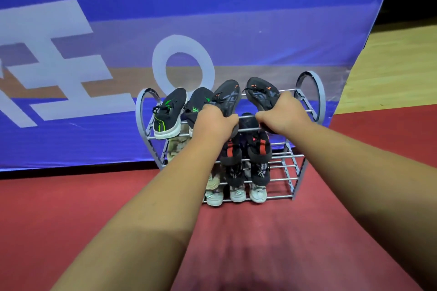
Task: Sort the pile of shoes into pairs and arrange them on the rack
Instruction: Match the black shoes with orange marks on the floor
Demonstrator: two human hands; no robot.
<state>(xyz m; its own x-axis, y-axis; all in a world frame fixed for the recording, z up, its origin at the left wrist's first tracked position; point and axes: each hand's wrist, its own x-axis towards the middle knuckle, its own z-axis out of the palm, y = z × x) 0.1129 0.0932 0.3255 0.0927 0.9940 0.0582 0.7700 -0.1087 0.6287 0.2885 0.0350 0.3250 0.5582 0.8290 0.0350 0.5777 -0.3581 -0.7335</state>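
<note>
Head view, looking down two bare forearms at a grey metal tube shoe rack (299, 156) on red carpet (71, 208). Left hand (214, 123) wrapped tight round the heel of a dark grey sneaker with orange flecks (228, 97), right hand (282, 111) gripping its matching dark grey sneaker (260, 92) the same way, both on the top shelf, toes tilted up toward the back. Just left of those, a pair of black knit sneakers with green stripes and white soles (169, 113). Black-and-red shoes (259, 146) on the middle shelf, white sneakers (257, 194) at the bottom. Behind, a blue banner with big white lettering (94, 19), cut off, can't really read it. No brand names legible.
</note>
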